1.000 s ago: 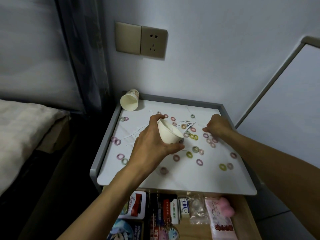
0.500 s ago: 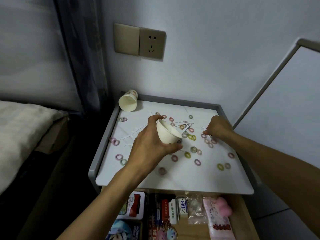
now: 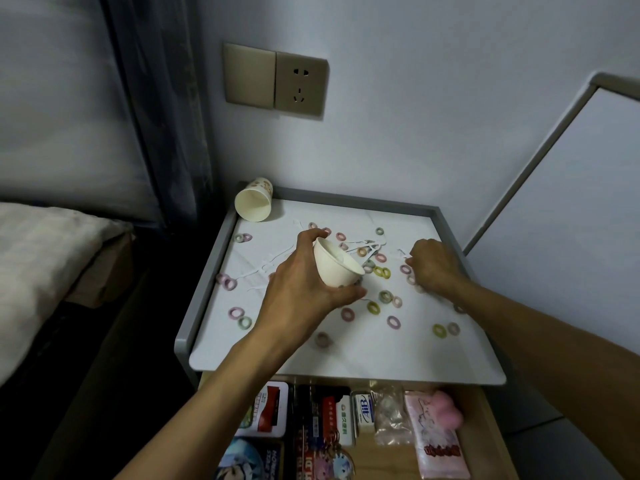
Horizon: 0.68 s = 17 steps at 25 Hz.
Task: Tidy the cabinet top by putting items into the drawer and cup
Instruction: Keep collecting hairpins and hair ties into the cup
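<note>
My left hand (image 3: 304, 285) grips a white paper cup (image 3: 334, 263), tilted with its mouth toward the right, just above the white cabinet top (image 3: 398, 355). Several small coloured hair rings (image 3: 381, 271) and thin white floss picks (image 3: 277, 261) lie scattered across the top. My right hand (image 3: 433, 266) is curled with its fingertips down on the top among the rings at the right; what it pinches is hidden. Below the front edge the drawer (image 3: 485, 424) stands open.
A second paper cup (image 3: 252, 204) lies on its side at the back left corner. A grey raised rim (image 3: 201, 299) runs round the left and back edges. The drawer holds card packs, small boxes, a clear bag and a pink packet (image 3: 438, 441). A bed (image 3: 38, 265) is at left.
Both hands stay almost where they were; the right hand has shifted slightly toward the back among the rings. The cup remains tilted in my left hand.
</note>
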{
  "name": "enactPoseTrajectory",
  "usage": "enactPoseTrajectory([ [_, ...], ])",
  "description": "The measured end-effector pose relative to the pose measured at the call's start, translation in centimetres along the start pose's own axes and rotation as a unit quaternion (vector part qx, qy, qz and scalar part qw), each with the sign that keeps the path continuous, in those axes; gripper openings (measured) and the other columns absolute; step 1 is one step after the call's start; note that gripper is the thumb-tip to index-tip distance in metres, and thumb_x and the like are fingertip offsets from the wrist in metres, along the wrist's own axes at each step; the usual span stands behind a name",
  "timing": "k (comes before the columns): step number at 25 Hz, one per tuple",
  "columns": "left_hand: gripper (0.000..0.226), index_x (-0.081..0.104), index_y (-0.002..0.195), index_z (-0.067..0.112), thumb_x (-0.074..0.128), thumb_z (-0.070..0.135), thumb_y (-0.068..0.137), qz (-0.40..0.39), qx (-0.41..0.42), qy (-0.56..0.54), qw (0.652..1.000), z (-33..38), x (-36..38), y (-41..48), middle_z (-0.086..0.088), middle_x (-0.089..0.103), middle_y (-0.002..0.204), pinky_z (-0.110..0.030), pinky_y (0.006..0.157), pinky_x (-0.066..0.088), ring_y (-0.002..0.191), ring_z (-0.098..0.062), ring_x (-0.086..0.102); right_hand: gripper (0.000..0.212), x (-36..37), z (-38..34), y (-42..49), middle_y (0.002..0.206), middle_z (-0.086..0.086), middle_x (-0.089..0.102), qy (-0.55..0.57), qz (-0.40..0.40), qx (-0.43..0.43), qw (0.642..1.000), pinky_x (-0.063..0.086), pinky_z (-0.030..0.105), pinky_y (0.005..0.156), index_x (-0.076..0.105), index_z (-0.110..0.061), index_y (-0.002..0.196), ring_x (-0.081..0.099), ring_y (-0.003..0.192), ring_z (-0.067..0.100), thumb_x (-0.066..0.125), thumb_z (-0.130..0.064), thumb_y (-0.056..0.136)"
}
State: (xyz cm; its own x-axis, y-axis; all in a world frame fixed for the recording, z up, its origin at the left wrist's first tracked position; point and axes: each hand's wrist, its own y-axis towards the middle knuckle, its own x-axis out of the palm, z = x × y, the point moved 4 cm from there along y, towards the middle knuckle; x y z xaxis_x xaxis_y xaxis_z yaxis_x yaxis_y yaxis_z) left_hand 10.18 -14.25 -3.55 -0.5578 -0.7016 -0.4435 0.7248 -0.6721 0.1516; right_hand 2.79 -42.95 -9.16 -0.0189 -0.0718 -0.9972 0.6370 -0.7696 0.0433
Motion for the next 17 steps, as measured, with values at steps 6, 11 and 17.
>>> enactPoseTrajectory([
  [6,0.084,0.036,0.126,0.041,0.087,0.045,0.060,0.005,-0.006,-0.011,1.000,-0.3,-0.2,0.1,0.008,0.058,0.109,-0.044,0.077,0.058,0.095,-0.020,0.061,0.024,-0.1,1.1,1.2,0.095,0.019,0.068,0.064,-0.049,-0.004,0.997,0.043,0.032,0.064,0.057,-0.006,0.081,0.063,0.081,0.031,0.058,-0.025,0.096],
  [11,0.083,0.036,0.126,0.041,0.087,0.045,0.060,0.003,-0.010,-0.014,1.000,-0.3,-0.3,0.2,0.008,0.059,0.109,-0.045,0.077,0.057,0.094,-0.020,0.062,0.012,-4.8,0.0,-0.5,0.079,0.006,0.070,0.314,0.022,-0.033,0.949,0.055,0.028,0.071,0.067,-0.008,0.099,0.065,0.066,0.013,0.060,-0.017,0.095],
  [17,0.083,0.037,0.128,0.036,0.087,0.042,0.062,0.003,-0.010,-0.009,1.000,0.3,-0.4,-0.1,0.005,0.059,0.110,-0.043,0.075,0.058,0.092,-0.021,0.062,0.015,-15.4,-7.0,-7.5,0.077,-0.013,0.070,0.265,-0.071,-0.321,0.907,0.046,0.015,0.059,0.074,-0.023,0.103,0.060,0.062,-0.002,0.065,-0.019,0.092],
])
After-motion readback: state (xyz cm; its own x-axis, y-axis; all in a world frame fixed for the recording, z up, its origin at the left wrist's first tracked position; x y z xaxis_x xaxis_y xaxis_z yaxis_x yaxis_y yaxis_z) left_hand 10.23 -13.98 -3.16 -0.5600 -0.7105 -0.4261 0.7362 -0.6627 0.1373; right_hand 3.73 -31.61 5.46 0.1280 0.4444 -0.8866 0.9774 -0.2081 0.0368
